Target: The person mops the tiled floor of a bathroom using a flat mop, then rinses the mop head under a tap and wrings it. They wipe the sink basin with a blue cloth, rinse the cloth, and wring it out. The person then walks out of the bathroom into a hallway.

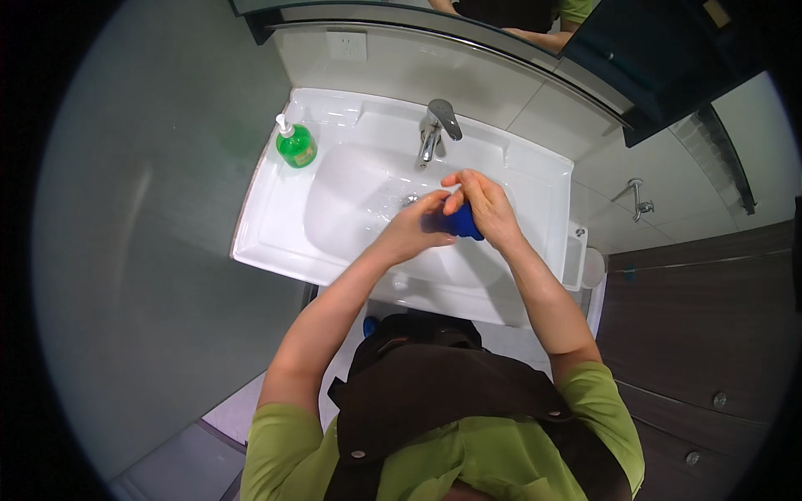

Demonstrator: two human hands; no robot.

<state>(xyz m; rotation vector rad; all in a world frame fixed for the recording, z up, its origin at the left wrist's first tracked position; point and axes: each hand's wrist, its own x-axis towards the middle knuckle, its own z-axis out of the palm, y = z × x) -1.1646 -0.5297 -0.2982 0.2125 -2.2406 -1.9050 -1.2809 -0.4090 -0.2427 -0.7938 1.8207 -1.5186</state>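
Both of my hands are over the right half of a white washbasin (351, 206), around a dark blue object (460, 222), perhaps a cloth. My left hand (416, 228) curves around its left side, with the thumb above and the fingers below. My right hand (485, 203) lies against its right side, fingers bent toward my left hand. The object's shape and my inner fingers are partly hidden. A chrome faucet (431, 134) stands behind my hands. The metal drain (410, 200) shows just left of my fingers, with water around it.
A green soap pump bottle (297, 145) stands on the basin's back left corner. A metal rail (438, 39) and mirror run along the wall behind. A small wall tap (640, 200) and a dark cabinet (702, 325) are at the right; a grey panel (169, 188) borders the left.
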